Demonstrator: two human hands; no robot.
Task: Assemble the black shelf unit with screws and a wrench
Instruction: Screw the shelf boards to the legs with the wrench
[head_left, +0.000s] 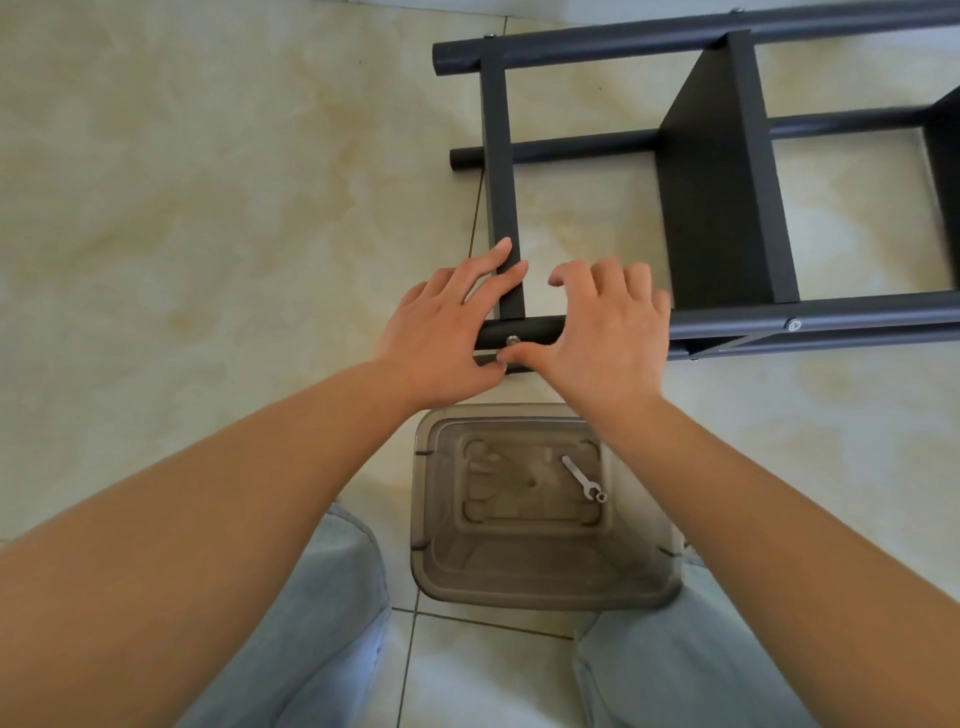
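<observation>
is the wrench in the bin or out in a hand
In the bin: the wrench lies on the floor of the clear bin, and neither hand holds it.

A pale, marbled tile floor carries everything. The black shelf unit lies on its side across it. Nearer the person, a smoky clear plastic bin stands on the tiles

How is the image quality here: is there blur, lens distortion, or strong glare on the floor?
Head view: soft, even daylight, no strong glare on the tiled floor; wide-angle lens bends the shelf unit tubes near the top edge; slight blur at the right edge; both hands, screw and wrench stay sharp.
</observation>
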